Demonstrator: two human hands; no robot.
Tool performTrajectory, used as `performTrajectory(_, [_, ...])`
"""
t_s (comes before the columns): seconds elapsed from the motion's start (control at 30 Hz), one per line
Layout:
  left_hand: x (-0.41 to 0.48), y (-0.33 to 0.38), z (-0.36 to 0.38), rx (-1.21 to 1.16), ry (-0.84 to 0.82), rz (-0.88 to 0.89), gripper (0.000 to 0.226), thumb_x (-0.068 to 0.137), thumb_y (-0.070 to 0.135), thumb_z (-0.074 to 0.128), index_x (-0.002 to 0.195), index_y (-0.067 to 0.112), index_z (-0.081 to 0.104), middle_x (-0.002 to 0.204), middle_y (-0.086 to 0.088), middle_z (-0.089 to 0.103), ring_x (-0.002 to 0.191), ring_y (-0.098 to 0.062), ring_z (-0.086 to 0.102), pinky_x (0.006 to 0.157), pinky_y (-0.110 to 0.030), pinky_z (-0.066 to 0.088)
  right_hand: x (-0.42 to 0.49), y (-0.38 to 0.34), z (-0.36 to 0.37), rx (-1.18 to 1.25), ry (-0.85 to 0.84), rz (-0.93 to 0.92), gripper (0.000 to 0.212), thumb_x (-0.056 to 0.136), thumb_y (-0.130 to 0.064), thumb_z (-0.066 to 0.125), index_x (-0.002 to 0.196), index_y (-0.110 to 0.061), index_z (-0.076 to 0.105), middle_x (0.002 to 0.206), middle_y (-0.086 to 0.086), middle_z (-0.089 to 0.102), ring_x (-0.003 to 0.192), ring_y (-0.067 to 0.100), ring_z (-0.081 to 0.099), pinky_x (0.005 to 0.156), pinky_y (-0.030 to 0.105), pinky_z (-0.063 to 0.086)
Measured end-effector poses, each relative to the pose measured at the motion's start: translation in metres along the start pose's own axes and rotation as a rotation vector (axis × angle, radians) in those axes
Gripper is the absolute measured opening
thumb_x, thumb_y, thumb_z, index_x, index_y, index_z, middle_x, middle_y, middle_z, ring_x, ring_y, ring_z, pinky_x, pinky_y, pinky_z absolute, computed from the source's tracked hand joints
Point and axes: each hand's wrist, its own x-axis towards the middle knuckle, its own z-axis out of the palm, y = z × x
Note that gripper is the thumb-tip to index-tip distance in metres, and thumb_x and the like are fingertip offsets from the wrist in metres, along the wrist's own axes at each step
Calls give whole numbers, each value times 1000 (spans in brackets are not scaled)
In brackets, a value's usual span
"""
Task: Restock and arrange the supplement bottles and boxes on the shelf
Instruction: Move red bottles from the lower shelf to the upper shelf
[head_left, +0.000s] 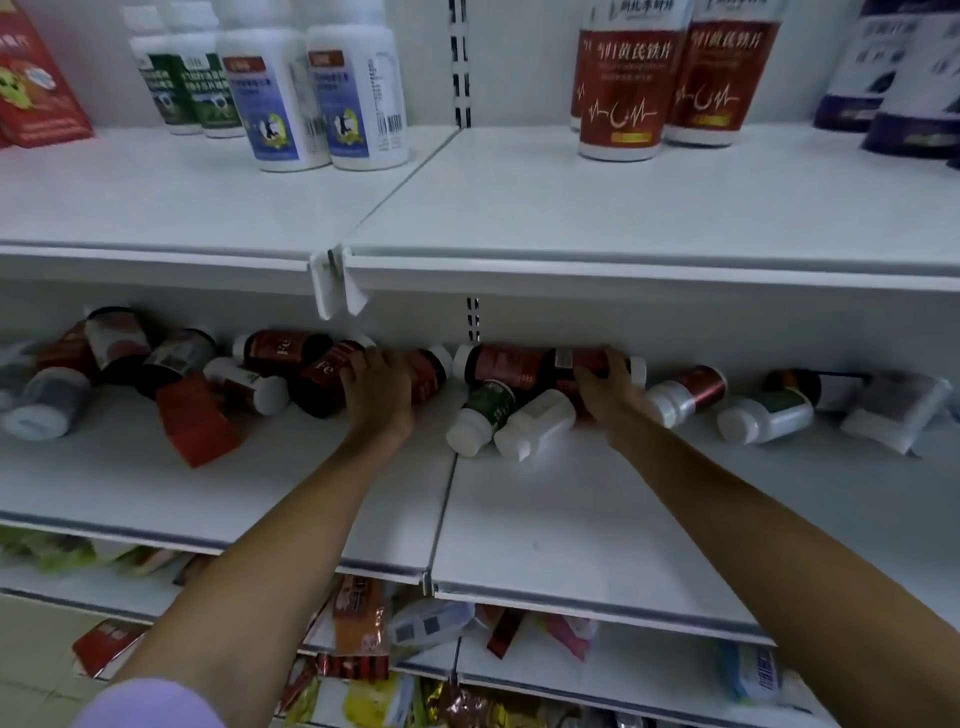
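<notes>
Several supplement bottles lie toppled along the back of the middle shelf (545, 519). My left hand (376, 389) curls over a dark red-labelled bottle (322, 382) lying on its side. My right hand (610, 387) grips another red-labelled bottle (524, 364) at the back, near its white cap. A green-labelled white bottle (480, 413) and a plain white bottle (535, 423) lie between my hands. A red box (195, 418) lies flat at the left.
On the upper shelf (571, 208) stand white blue-labelled bottles (317, 93), green-labelled bottles (192, 88), two red-labelled bottles (654, 78), a red box (36, 88) and purple packs (904, 83). Loose packets fill the lower shelf (363, 639). More toppled bottles (763, 413) lie at the right.
</notes>
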Motion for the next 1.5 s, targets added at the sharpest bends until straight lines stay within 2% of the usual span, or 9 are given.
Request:
performTrajectory(0.17, [-12, -6, -7, -251, -139, -96, 64, 80, 31, 70, 133, 9, 43, 141, -24, 33, 126, -42, 38, 104, -46, 36, -16, -5, 3, 203, 41, 23, 57, 95, -33, 49, 146, -34, 25, 139, 13, 47, 121, 36, 49, 98, 40, 44])
performTrajectory(0.47, [-62, -2, -56, -1093, -69, -251, 39, 73, 26, 77, 105, 17, 58, 97, 2, 60, 90, -14, 55, 75, -25, 41, -60, -13, -18, -61, 31, -397, 52, 93, -26, 56, 141, -26, 35, 123, 19, 45, 110, 30, 47, 82, 29, 34])
performTrajectory(0.67, [-104, 26, -89, -1171, -162, -216, 34, 71, 29, 78, 96, 20, 56, 95, 0, 60, 90, -17, 58, 77, -26, 45, -114, -10, -24, -114, -24, -563, 71, 80, -37, 72, 141, -23, 38, 115, 15, 47, 105, 25, 49, 82, 24, 37])
performTrajectory(0.83, [-149, 35, -84, -1303, -289, -244, 53, 64, 32, 81, 107, 19, 53, 107, -5, 64, 96, -21, 62, 89, -36, 52, -153, 5, -40, -88, -49, -464, 66, 83, -37, 68, 139, -25, 36, 110, 14, 54, 97, 32, 56, 86, 38, 50])
performTrajectory(0.97, [-182, 30, -86, -1385, -351, -243, 46, 72, 23, 77, 109, 20, 50, 106, -6, 62, 93, -21, 61, 81, -37, 55, -185, 13, -57, 488, -227, -149, 63, 88, -12, 62, 140, -23, 28, 105, 4, 54, 93, 24, 60, 77, 41, 57])
performTrajectory(1.1, [-214, 11, -98, -1422, -366, -252, 50, 72, 24, 77, 114, 18, 51, 110, -8, 63, 96, -22, 62, 86, -39, 53, -217, 9, -70, 858, -432, 184, 44, 88, -22, 55, 129, -9, 43, 115, 18, 55, 102, 29, 57, 77, 42, 53])
performTrajectory(1.23, [-255, -14, -129, -1437, -348, -247, 57, 69, 26, 80, 117, 16, 52, 109, -8, 64, 95, -23, 63, 89, -43, 52, -258, -2, -76, 786, -507, 170, 39, 80, -42, 65, 106, -13, 57, 105, 12, 63, 98, 23, 60, 80, 39, 53])
performTrajectory(1.37, [-292, -41, -173, -1439, -288, -198, 49, 74, 25, 77, 115, 14, 52, 97, 0, 63, 82, -10, 60, 67, -23, 47, -299, -26, -83, 713, -534, 134, 34, 82, -40, 65, 103, -14, 58, 100, 8, 66, 91, 20, 61, 85, 36, 50])
performTrajectory(1.5, [-315, -71, -215, -1491, -203, -210, 38, 76, 21, 75, 107, 18, 52, 94, 1, 62, 83, -12, 59, 72, -25, 49, -333, -63, -88, 881, -656, 146, 26, 87, -32, 56, 100, -10, 57, 92, 13, 63, 80, 24, 59, 77, 38, 48])
